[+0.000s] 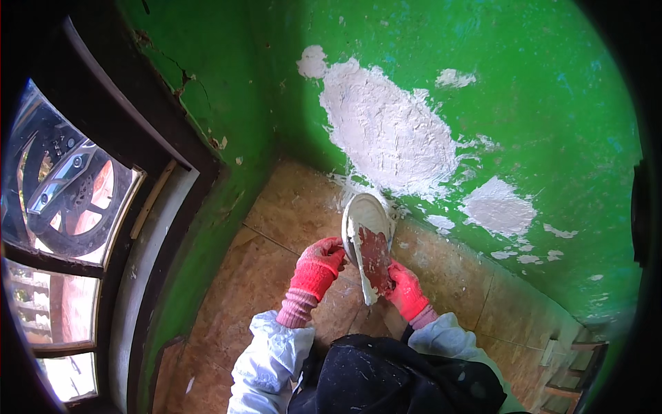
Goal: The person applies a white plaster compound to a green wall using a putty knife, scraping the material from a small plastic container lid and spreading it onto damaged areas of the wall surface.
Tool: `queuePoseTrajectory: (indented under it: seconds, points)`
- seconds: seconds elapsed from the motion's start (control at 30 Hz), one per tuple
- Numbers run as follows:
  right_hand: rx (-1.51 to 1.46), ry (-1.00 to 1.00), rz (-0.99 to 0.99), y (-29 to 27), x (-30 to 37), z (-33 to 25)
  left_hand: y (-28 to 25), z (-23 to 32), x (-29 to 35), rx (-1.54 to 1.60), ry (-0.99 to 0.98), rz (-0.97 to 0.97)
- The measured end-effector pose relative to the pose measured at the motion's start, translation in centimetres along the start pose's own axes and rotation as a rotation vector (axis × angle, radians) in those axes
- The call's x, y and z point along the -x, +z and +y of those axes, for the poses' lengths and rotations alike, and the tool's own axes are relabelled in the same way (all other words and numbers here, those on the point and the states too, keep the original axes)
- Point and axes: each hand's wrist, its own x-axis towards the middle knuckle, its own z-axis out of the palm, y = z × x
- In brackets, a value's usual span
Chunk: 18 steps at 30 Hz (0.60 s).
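My left hand (320, 268), in a red knitted glove, grips the side of a round, shallow, pale dish (364, 209). The dish is tilted and has white paste on its rim. In my right hand (407, 290), also in a red glove, is a flat reddish-brown putty scraper (373, 261) smeared with white. It lies against the dish's near side, and a thick strip of white putty (365, 284) hangs along its left edge. Beyond the dish, a large rough patch of white putty (386, 131) covers part of the green wall (524, 117).
Smaller putty patches (500, 207) dot the wall to the right. Brown tiles (276, 207) make up the floor, with white smears near the wall's foot. A dark-framed glass door (58, 193) stands at left, a motorcycle wheel behind it. Wooden slats (565, 390) lie at lower right.
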Motion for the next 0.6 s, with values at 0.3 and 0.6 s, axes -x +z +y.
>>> queuePoseTrajectory:
  seconds: [0.3, 0.6]
  points:
    - [0.781, -0.528, -0.111, -0.9, 0.2, 0.0, -2.0, -5.5, -0.2, 0.001, -0.098, 0.049]
    - [0.7, -0.612, -0.033, -0.3, 0.6, 0.1, 2.5, -4.3, 7.0, -0.155, -0.053, -0.143]
